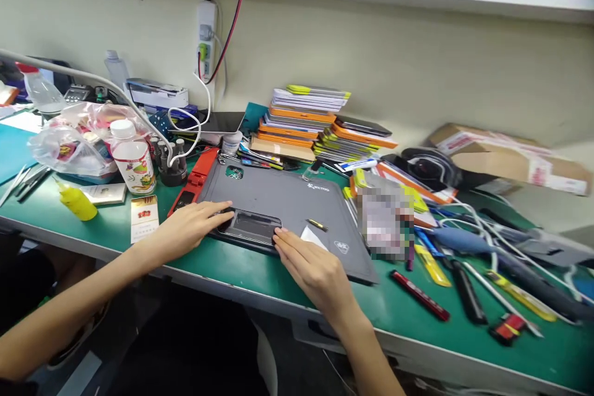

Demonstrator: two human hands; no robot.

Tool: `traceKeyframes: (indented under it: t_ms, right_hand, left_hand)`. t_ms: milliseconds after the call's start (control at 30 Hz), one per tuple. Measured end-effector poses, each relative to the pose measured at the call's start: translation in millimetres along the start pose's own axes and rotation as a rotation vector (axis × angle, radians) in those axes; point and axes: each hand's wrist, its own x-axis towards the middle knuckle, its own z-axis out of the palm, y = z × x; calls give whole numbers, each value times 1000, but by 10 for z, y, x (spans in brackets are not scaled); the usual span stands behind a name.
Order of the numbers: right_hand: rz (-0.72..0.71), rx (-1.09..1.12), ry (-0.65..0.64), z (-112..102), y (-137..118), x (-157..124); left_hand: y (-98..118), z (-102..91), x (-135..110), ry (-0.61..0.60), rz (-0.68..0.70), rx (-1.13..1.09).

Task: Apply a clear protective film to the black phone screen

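A dark smartphone (254,227) lies lengthwise at the front edge of a grey work mat (288,195), its glossy side up. My left hand (200,221) grips its left end, fingers extended along the corner. At the right end, the fingertips of my right hand (315,266) press against the phone, fingers close together; the thumb is hidden. Right of the phone, a small brass-coloured bit (317,224) and a white paper piece (314,237) rest on the mat. A phone back part with a camera opening (234,171) shows near the mat's upper left corner.
Left stand a white bottle (133,161), a yellow squeeze bottle (78,201), a cigarette pack (144,218) and a red tool (197,176). Stacked phone boxes (297,120) rise behind. A red marker (420,295), cutters and cables (482,223) lie right.
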Motion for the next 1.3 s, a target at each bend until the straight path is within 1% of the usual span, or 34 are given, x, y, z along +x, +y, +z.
traceKeyframes:
  t_ms: [100, 167, 300, 400, 600, 767, 933, 1067, 1233, 1300]
  right_hand:
    - [27, 17, -24, 0, -4, -9]
    - [52, 40, -30, -4, -3, -22]
    - [125, 90, -19, -8, 6, -52]
    - [178, 128, -19, -9, 6, -61]
    - [192, 137, -12, -21, -9, -56]
    - [160, 98, -1, -15, -8, -65]
    - [116, 49, -19, -44, -8, -49]
    - [87, 22, -21, -63, -4, -30]
    - [79, 20, -15, -70, -5, -10]
    - [84, 21, -10, -73, -8, -1]
  left_hand:
    - [-114, 42, 120, 15, 57, 10]
    - [-178, 55, 152, 29, 80, 7]
    - [-246, 27, 127, 33, 113, 13]
    - [-252, -13, 107, 6, 133, 24]
    - [-197, -47, 161, -21, 254, 140]
    - [-131, -148, 212, -103, 238, 225]
    - [-79, -245, 262, -233, 209, 259]
    - [-46, -288, 304, -255, 180, 218]
    - [48, -369, 373, -309, 221, 313]
    - [74, -393, 393, -313, 220, 318]
